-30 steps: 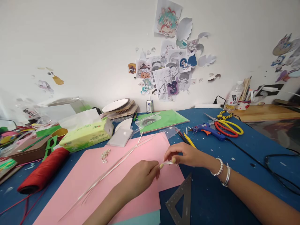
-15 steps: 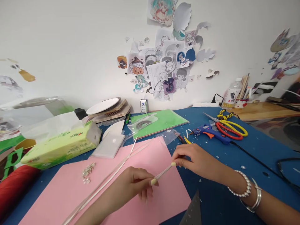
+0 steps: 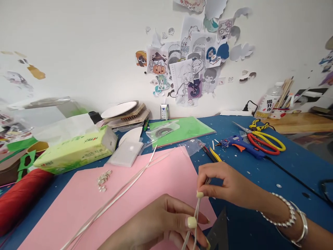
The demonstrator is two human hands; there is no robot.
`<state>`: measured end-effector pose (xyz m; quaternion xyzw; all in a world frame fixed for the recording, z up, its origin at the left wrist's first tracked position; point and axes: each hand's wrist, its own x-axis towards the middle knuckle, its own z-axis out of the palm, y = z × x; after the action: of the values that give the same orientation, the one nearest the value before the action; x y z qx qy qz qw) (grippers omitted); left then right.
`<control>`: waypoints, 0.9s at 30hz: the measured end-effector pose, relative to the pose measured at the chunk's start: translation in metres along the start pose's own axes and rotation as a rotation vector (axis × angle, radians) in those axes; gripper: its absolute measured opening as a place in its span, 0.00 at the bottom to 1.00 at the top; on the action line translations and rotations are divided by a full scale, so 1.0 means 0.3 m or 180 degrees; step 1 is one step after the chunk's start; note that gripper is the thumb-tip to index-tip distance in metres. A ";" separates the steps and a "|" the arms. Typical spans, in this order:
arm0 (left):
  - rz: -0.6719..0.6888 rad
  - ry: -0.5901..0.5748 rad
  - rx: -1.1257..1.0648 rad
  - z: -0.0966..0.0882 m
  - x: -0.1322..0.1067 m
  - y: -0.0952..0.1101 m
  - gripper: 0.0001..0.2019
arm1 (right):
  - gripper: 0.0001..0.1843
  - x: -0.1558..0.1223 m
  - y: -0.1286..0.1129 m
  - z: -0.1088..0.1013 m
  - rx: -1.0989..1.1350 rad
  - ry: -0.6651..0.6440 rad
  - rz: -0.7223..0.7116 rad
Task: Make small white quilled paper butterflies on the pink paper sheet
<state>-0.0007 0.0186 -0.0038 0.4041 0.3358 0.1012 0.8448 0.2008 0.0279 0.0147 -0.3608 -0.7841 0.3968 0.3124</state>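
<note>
Several thin white cords (image 3: pixel 197 209) run between my two hands. My right hand (image 3: pixel 221 182) pinches them between thumb and forefinger, with a short end showing above the pinch. Lower down, my left hand (image 3: pixel 169 222) is closed around the same cords, which trail below its fingers out of the picture. Both hands are over the right part of a pink sheet (image 3: pixel 153 180). Left of them, long pale ribbons (image 3: pixel 122 192) lie across the sheet, with a small pile of pearly beads (image 3: pixel 104 177) beyond.
A blue glue gun (image 3: pixel 243 144), scissors (image 3: pixel 265 140) and yellow-handled pliers (image 3: pixel 260 125) lie at right. A dark triangular ruler (image 3: pixel 221 231) sits by my hands. Behind are a green sheet (image 3: pixel 189 130) and a tissue pack (image 3: pixel 78 149); a red roll (image 3: pixel 23 198) lies far left.
Both hands have shifted right and down in view. The cords, stretched slanting between them before, now hang steeply from my right hand through my left. The view has turned slightly left and down.
</note>
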 end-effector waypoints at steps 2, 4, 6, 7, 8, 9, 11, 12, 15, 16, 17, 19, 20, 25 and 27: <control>-0.0006 0.0008 -0.0073 0.008 0.004 -0.005 0.09 | 0.07 -0.001 -0.005 0.015 -0.0010 0.0003 -0.0120; 0.0055 0.0100 -0.0137 0.012 0.005 -0.007 0.07 | 0.07 -0.002 -0.007 0.017 0.0068 -0.0001 -0.0202; 0.0126 0.0214 -0.0148 0.013 0.004 -0.005 0.07 | 0.06 -0.004 -0.006 0.012 0.0236 0.0037 -0.0176; 0.0151 0.0246 -0.0121 0.013 0.003 -0.003 0.08 | 0.06 -0.005 -0.005 0.007 0.0345 0.0068 -0.0113; 0.0176 0.0265 -0.0073 0.013 0.002 0.000 0.08 | 0.05 -0.006 -0.003 0.003 0.0446 0.0103 -0.0036; 0.0199 0.0277 -0.0024 0.013 0.001 0.002 0.09 | 0.06 -0.006 -0.002 -0.001 0.0533 0.0157 0.0035; 0.0254 0.0307 0.0078 0.014 -0.001 0.005 0.09 | 0.06 -0.007 0.003 -0.008 0.0632 0.0340 0.0112; 0.0278 0.0330 0.0135 0.016 -0.002 0.005 0.09 | 0.06 -0.007 0.006 -0.012 0.0631 0.0471 0.0133; 0.0268 0.0402 0.0247 0.021 -0.001 0.003 0.10 | 0.08 -0.007 0.021 -0.026 0.0470 0.0846 0.0214; 0.0248 0.0415 0.0268 0.023 -0.001 0.002 0.10 | 0.09 -0.007 0.028 -0.032 0.0404 0.0935 0.0278; 0.0234 0.0415 0.0286 0.024 -0.001 0.002 0.11 | 0.09 -0.007 0.035 -0.037 0.0361 0.1044 0.0350; 0.0258 0.0416 0.0338 0.025 0.000 0.002 0.11 | 0.09 -0.008 0.046 -0.045 0.0343 0.1343 0.0488; 0.0300 0.0433 0.0375 0.024 0.000 0.004 0.11 | 0.09 -0.007 0.049 -0.049 0.0372 0.1526 0.0532; 0.0873 0.0694 0.0341 0.021 -0.001 0.021 0.10 | 0.14 -0.002 0.048 -0.050 0.0969 0.1631 0.0386; 0.1084 0.0737 0.0231 0.019 0.000 0.027 0.09 | 0.13 0.000 0.042 -0.044 0.1213 0.1364 0.0370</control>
<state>0.0037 0.0205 0.0048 0.4709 0.3609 0.2761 0.7561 0.2151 0.0384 0.0104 -0.4155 -0.5897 0.4688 0.5098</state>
